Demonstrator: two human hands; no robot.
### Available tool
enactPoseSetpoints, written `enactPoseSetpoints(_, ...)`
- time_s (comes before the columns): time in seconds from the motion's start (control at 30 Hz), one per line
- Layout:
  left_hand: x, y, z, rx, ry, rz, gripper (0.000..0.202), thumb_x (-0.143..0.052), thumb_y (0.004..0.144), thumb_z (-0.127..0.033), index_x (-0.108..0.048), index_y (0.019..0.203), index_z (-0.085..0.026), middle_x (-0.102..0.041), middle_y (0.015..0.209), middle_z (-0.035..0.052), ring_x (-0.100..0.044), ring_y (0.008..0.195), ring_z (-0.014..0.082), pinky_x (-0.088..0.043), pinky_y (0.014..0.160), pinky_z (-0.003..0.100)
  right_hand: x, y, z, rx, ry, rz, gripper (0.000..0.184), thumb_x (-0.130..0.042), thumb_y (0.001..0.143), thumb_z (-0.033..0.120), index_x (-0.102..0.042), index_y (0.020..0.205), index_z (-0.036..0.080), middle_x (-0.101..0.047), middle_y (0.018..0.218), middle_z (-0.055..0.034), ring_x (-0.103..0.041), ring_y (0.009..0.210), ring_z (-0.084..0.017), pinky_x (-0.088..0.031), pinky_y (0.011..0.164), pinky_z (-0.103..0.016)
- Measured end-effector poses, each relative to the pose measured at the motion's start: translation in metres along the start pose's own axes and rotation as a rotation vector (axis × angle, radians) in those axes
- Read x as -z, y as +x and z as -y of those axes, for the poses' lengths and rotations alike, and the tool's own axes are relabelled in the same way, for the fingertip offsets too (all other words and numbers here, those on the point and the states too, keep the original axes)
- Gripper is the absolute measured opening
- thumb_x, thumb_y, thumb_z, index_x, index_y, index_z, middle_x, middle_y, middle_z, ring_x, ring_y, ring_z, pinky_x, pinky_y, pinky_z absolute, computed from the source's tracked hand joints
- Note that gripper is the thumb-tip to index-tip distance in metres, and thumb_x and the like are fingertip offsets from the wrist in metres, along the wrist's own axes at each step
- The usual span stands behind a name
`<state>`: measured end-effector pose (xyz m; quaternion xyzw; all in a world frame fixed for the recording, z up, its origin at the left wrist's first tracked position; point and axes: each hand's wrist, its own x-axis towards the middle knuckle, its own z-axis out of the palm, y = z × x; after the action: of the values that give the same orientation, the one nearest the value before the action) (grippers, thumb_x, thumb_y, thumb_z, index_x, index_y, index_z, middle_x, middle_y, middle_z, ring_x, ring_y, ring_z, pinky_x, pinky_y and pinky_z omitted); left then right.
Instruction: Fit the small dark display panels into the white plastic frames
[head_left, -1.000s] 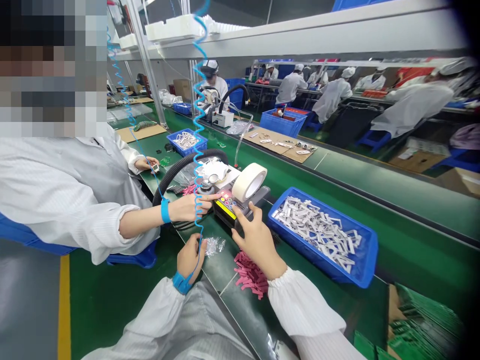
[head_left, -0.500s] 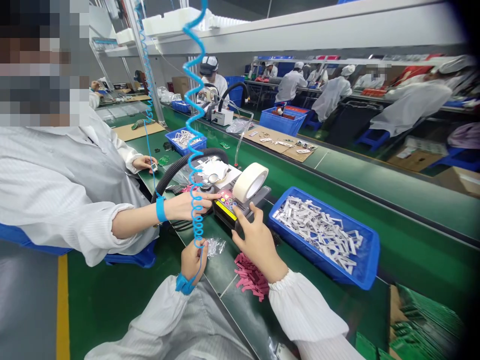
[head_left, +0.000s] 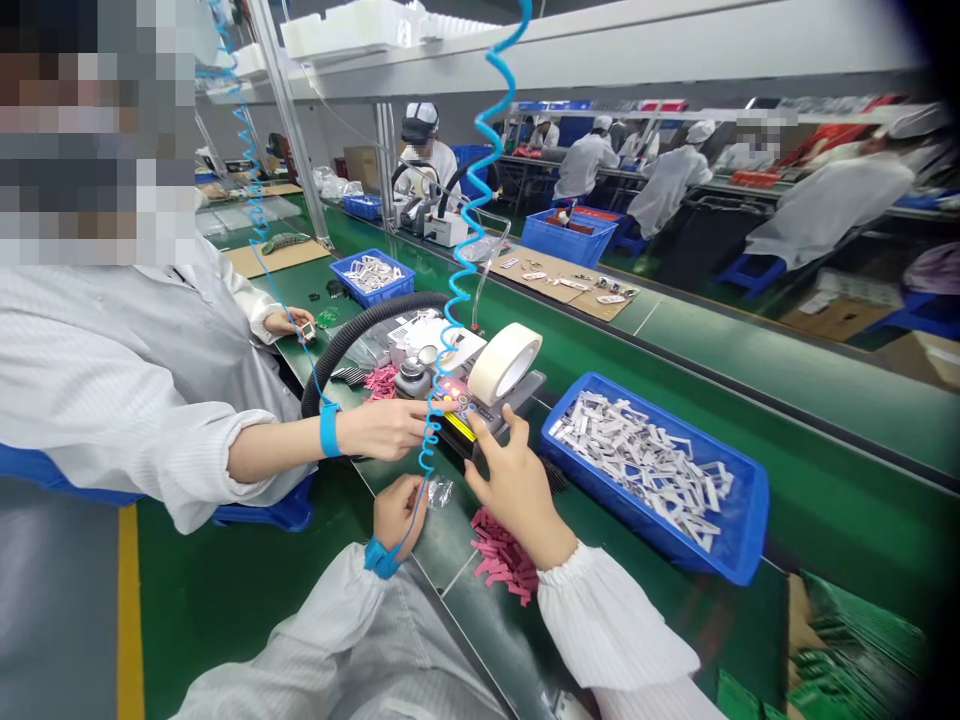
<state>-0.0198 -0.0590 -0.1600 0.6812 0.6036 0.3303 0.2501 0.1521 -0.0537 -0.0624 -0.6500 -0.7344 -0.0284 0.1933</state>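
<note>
My right hand point(head_left: 517, 478) lies on the near end of a dark device with coloured buttons point(head_left: 463, 405), thumb and fingers curled round its corner. A roll of beige tape point(head_left: 504, 362) sits on top of the device. My left hand point(head_left: 400, 510), with a blue wrist strap point(head_left: 381, 558) and a coiled blue cord point(head_left: 450, 300) running up from it, is curled at the belt's edge, touching a small clear plastic bag point(head_left: 439, 491). A pile of pink strips point(head_left: 501, 556) lies below my right wrist. A co-worker's hand point(head_left: 386, 428) reaches the device from the left.
A blue bin of white parts point(head_left: 739, 540) stands right of the device on the green belt point(head_left: 750, 400). A black corrugated hose point(head_left: 352, 340) arcs behind. The co-worker in white sits close on the left. Green boards point(head_left: 847, 640) are stacked at the lower right. More workers sit at the far benches.
My left hand has slid right and up toward the clear bag, and its coiled cord has swung right. The co-worker's hand has drawn back a little from the device's buttons.
</note>
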Motion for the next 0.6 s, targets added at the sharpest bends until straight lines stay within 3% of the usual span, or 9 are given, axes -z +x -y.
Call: enactPoseSetpoints(0.6, 0.0011, 0.0006, -0.0017, 0.010, 0.033, 0.021, 0.035, -0.032, 0.090, -0.039, -0.055, 0.069, -0.023, -0.052, 0.062, 0.0005, -0.051, 0.061, 0.0137, -0.043, 0.061, 0.027, -0.0017, -0.0016, 0.0011, 0.004, 0.018, -0.042, 0.061, -0.059, 0.081, 0.026, -0.039, 0.139, 0.027, -0.030, 0.137, -0.0217, -0.064, 0.094, -0.029, -0.054, 0.070, -0.038)
